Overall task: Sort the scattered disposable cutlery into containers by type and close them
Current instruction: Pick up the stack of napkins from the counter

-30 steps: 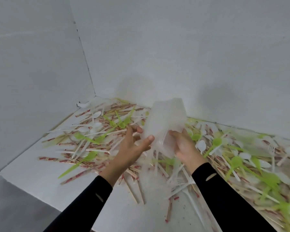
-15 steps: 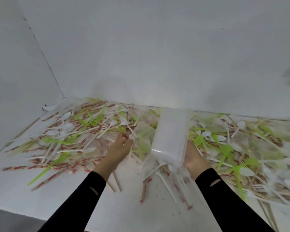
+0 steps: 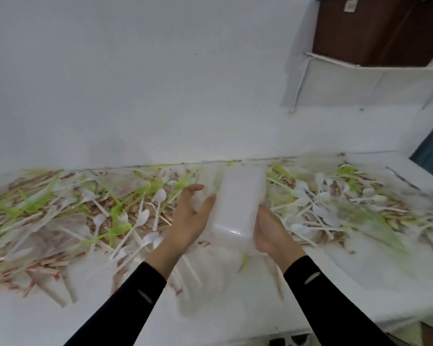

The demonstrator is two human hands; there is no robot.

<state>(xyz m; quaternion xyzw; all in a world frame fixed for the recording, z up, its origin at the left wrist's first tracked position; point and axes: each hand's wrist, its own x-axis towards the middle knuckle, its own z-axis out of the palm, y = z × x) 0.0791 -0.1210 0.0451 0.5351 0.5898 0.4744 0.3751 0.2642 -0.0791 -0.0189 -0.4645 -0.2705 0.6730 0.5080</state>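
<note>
1. Near edge of the table (image 3: 223, 318): left sleeve (image 3: 125, 305) and right sleeve (image 3: 323, 295), both black, reaching forward over bare white tabletop.
2. Just beyond, above the table's middle: left hand (image 3: 188, 216), palm turned inward, fingers straight and released, grasping nothing. Thumb tip right at the left side of the stack of clear containers (image 3: 238, 203); actual contact impossible to tell.
3. Right hand (image 3: 273, 236) cupped against the lower right side of that stack, grasping it; fingers mostly hidden behind the plastic.
4. Stack itself lifted off the table between the two hands, tilted with its base toward the camera, nested rims visible along the right side.
5. Behind the hands, spread from the left edge to the right edge along the table's far half: scattered cutlery, partly blurred. Green forks (image 3: 118, 229) and paper-wrapped sticks (image 3: 48, 268) thick toward the left, white spoons (image 3: 320, 211) clustered toward the right.
6. At the table's far edge: plain white wall (image 3: 135, 96).
7. Farthest, upper right: white panel (image 3: 360, 86) leaning below a brown cabinet (image 3: 375, 28).
</note>
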